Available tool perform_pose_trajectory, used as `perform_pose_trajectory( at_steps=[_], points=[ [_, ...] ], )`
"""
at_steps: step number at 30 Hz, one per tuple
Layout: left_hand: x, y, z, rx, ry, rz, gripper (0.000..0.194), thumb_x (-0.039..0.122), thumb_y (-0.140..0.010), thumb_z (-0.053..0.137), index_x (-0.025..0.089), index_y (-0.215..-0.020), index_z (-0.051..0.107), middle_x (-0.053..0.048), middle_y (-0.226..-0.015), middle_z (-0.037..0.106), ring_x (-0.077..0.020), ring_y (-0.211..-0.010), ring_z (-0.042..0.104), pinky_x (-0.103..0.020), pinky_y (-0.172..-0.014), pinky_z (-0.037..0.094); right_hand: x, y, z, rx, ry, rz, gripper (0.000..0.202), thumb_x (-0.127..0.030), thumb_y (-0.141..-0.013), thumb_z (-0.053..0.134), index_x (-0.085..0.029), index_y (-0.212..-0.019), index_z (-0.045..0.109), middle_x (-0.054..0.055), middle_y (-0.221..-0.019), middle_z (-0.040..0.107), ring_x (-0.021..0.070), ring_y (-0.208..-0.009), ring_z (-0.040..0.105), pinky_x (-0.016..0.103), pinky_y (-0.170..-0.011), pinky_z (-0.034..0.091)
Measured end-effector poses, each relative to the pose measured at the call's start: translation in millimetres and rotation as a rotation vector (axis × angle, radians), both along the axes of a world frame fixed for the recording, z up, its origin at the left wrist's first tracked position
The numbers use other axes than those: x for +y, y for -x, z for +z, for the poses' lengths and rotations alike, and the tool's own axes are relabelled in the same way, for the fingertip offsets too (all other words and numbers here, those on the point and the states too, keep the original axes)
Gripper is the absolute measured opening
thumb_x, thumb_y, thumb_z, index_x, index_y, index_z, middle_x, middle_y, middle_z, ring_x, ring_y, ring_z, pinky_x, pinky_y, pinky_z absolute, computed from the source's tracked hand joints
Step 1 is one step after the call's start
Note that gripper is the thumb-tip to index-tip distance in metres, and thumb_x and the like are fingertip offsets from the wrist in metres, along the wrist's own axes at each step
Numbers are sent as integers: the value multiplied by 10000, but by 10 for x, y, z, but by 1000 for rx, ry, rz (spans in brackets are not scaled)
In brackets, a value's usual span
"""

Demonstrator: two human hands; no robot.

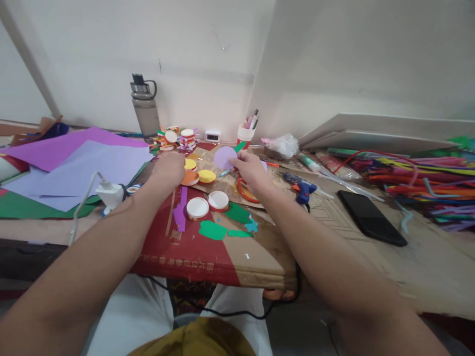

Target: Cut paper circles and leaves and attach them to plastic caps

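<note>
A light purple paper circle (225, 157) is pinched in my right hand (251, 170), and a green paper strip (240, 147) shows just behind those fingers. A thin teal pen-like item (224, 173) lies under the circle, close to my fingertips. My left hand (168, 167) is closed beside a yellow disc (190, 164) and an orange disc (190, 178); its fingertips are hidden. Another yellow disc (207, 176) sits between the hands. Nearer to me lie two white round lids (198, 208) with red edges, green paper cutouts (213, 230) and a purple paper piece (180, 216).
Purple paper sheets (81, 170) and a white plug (110, 194) are at left. A water bottle (145, 111), a cup of pens (245, 134) and small drum-like crafts (187, 139) stand behind. Rightward are a blue glue gun (304, 190), a phone (371, 217) and pipe cleaners (426, 180).
</note>
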State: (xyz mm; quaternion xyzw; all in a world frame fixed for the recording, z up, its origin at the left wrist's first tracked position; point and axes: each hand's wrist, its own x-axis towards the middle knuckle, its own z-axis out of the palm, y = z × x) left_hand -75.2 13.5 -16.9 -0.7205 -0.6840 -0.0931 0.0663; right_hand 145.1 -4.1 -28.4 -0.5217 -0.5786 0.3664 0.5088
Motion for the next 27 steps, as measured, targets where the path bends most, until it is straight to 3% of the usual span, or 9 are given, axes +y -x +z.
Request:
perform_pose_trajectory(
  at_steps=[6, 11, 15, 22, 27],
  points=[
    [46, 44, -59, -10, -4, -30, 300, 87, -717, 563, 118, -948, 752, -243, -1048, 724, -370, -1002, 681, -434, -860, 503, 36, 23, -47, -31, -10, 18, 75, -221, -774, 563, -200, -702, 574, -31, -605, 569, 112, -561, 508, 228, -517, 345],
    [13, -15, 67, -31, 16, -18, 286, 143, -687, 592, 142, -922, 756, -190, -1006, 746, -326, -992, 683, -368, -849, 500, -11, 36, -13, -38, -28, 44, 118, -213, -778, 573, -201, -666, 540, -43, -572, 546, 103, -531, 470, 230, -527, 343],
    [-71, -90, 155, -65, -1, -28, 283, 191, -751, 553, 122, -946, 747, -172, -993, 745, -299, -976, 681, -346, -851, 484, -30, 51, -3, -37, -49, 70, 103, -207, -788, 571, -193, -688, 549, -52, -570, 528, 96, -526, 452, 221, -522, 339],
    [-35, -79, 56, -189, -86, -38, 245, 206, -760, 550, 145, -931, 714, -123, -982, 737, -246, -917, 670, -310, -799, 476, -50, 51, 26, -77, -68, 87, 110, -203, -793, 563, -191, -686, 542, -56, -555, 512, 97, -525, 453, 224, -524, 336],
    [-29, -104, 53, -194, -79, -49, 239, 169, -737, 549, 107, -913, 698, -169, -932, 722, -271, -873, 670, -338, -738, 475, -114, -27, 79, -281, 71, 90, 163, -151, -762, 576, -194, -617, 516, -59, -502, 490, 93, -484, 432, 238, -505, 303]
  ],
)
